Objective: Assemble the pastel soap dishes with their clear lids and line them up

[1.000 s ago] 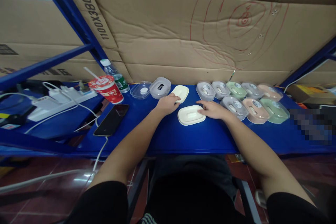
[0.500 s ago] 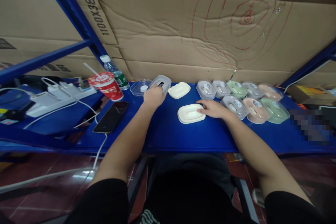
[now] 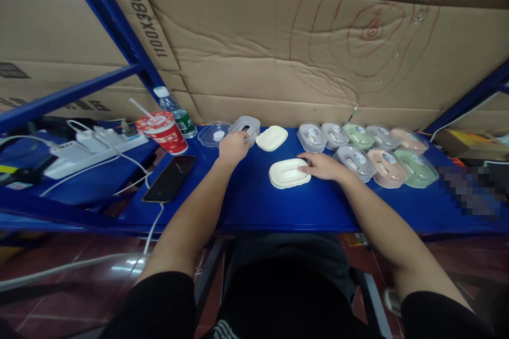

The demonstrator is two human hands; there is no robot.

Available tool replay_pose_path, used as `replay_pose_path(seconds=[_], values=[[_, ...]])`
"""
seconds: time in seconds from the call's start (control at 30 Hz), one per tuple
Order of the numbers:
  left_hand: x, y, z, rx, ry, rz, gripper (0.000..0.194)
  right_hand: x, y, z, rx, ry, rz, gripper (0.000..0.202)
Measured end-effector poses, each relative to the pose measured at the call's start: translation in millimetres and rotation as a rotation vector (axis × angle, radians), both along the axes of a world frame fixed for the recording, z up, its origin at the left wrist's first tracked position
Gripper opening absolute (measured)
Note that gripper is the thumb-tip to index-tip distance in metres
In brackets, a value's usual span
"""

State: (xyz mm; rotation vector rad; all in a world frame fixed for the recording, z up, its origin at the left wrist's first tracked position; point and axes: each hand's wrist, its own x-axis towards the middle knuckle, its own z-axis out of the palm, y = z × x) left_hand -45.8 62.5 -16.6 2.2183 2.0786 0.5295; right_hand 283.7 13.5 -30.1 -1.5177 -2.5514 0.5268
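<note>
My left hand [image 3: 234,147] is at the grey oval container [image 3: 251,123], its fingers closed at the near edge beside a small dark object; what they pinch is too small to make out. A clear lid [image 3: 214,134] with a white round spot lies left of that container. My right hand [image 3: 321,164] grips the right end of a cream oval piece [image 3: 287,173], thumb on top, low over the blue table [image 3: 258,206]. Behind it lies another cream oval piece [image 3: 272,138]. To the right stand several lidded containers in grey, green [image 3: 416,167] and pink [image 3: 387,168].
A red paper cup [image 3: 167,135] with a straw, a water bottle [image 3: 178,115] and a black phone [image 3: 169,178] stand or lie on the left. Beyond them is a white power strip [image 3: 95,151] with cables. Cardboard [image 3: 238,37] walls the back.
The view has shifted slightly. Both hands stay in nearly the same places, and my left fingers sit a little lower at the grey container.
</note>
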Motion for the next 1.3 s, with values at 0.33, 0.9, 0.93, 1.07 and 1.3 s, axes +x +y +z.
replay_pose_path(seconds=[0.33,0.9,0.93,1.07,1.3], values=[[11.4,-8.6,9.5,0.302,-0.29,-0.012,0.034,-1.3,-1.7,5.0,0.031,0.027,-0.058,0.058],[46.0,-62.0,27.4,0.199,-0.408,-0.553,0.036,5.0,-8.3,14.7,0.507,0.491,-0.229,0.054],[46.1,-62.3,27.9,0.202,-0.353,-0.553,0.038,4.1,-8.9,15.1,0.491,0.473,-0.219,0.057],[48.1,-59.1,26.0,0.106,-0.104,-0.501,0.047,0.3,-8.5,13.4,0.354,0.373,-0.163,0.059],[55.0,-50.0,5.6,-0.023,0.219,-0.544,0.054,-3.5,-5.2,14.2,0.129,0.038,-0.097,0.041]])
